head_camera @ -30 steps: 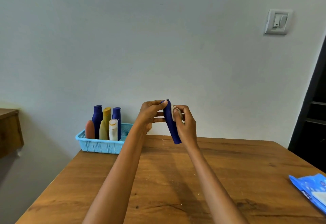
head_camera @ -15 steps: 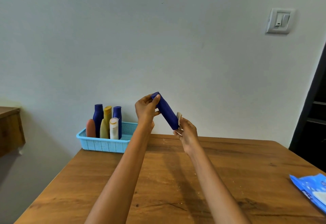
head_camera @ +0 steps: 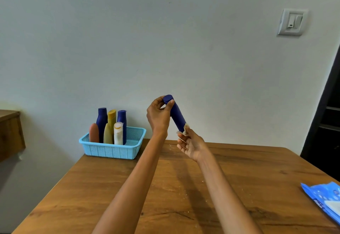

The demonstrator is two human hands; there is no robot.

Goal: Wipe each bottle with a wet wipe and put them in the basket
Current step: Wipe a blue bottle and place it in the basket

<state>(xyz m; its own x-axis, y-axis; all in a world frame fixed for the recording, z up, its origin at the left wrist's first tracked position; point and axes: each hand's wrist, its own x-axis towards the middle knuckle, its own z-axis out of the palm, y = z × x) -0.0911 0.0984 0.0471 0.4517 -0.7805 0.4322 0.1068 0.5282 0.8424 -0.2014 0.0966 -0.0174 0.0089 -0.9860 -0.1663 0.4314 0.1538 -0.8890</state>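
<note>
Pale wall fills the upper view ahead of us, with a light switch high on the right and a dark doorway along the right edge. Below it our wooden table runs to the wall; its left edge slants toward us, and bare wood shows between our forearms and on either side of them. Our left hand grips the capped top of the dark blue bottle, fingers curled round it, holding it tilted in the air above the table's far side. Our right hand pinches a wet wipe against the bottle's lower end. At the far left corner sits the light blue basket, just beside the table's left edge and near the wall, with six bottles standing upright in its left half; its right half is open. A blue wipes packet lies at the right edge, well apart from our hands
</note>
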